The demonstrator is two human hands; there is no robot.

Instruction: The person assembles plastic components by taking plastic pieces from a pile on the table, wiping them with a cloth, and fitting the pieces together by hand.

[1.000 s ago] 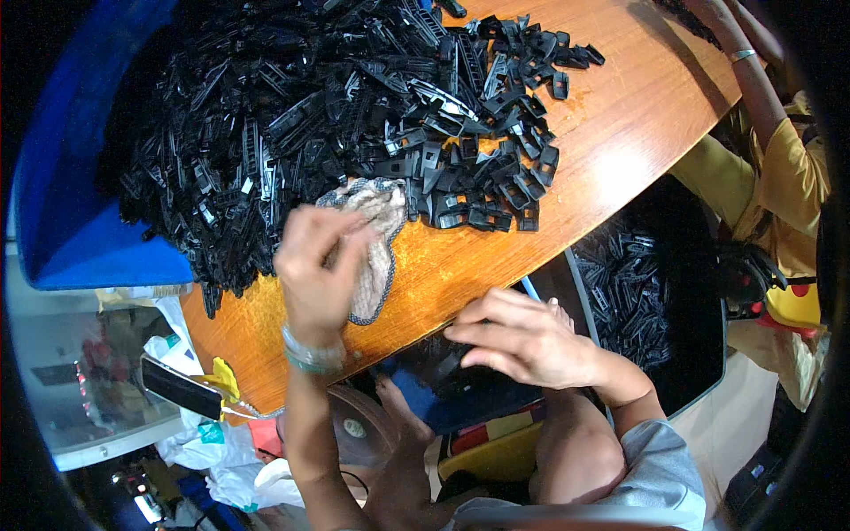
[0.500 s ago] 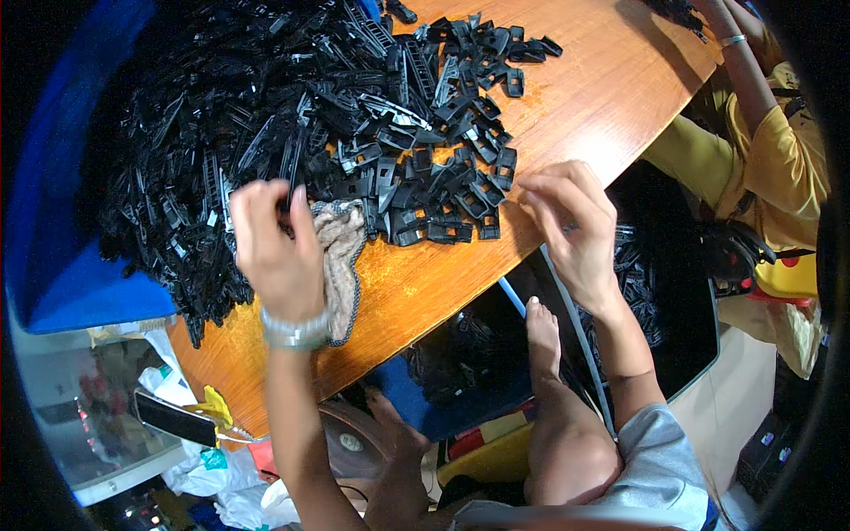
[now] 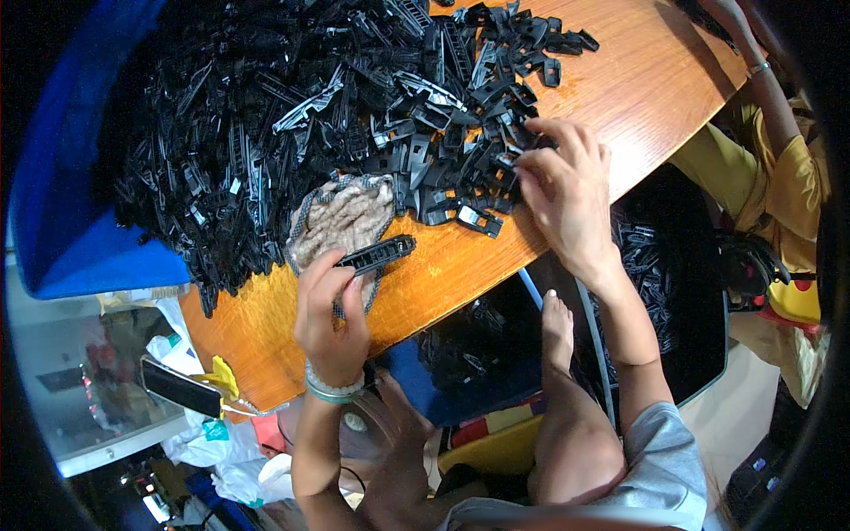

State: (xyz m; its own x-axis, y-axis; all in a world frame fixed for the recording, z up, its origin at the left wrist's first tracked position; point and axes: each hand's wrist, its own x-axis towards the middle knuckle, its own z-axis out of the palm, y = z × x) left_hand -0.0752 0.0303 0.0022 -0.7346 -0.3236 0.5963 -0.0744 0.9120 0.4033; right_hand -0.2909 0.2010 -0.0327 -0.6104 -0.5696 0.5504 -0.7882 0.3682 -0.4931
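My left hand (image 3: pixel 332 310) pinches one end of a long black plastic strip with ladder-like slots (image 3: pixel 381 255) above the table's near edge. A beige cloth with a dark checked border (image 3: pixel 345 217) lies just behind that strip. At the right border of the heap, my right hand (image 3: pixel 571 195) has its fingers curled and pinched down among small black plastic clips (image 3: pixel 478 219). What its fingertips grip is hard to make out. Left of the clips rises a large heap of black slotted strips (image 3: pixel 239 150).
The wooden table (image 3: pixel 443 274) slopes across the view, with a blue panel (image 3: pixel 97 261) at left. Below stand a blue bin (image 3: pixel 403 389) and a dark bin of black parts (image 3: pixel 642 292). A phone (image 3: pixel 181 387) sits at lower left. Another person's arm (image 3: pixel 775 106) is at upper right.
My left hand has come away from the heap toward me, bringing the black strip into sight. My right hand has moved slightly up and left onto the clips. The view has shifted a little.
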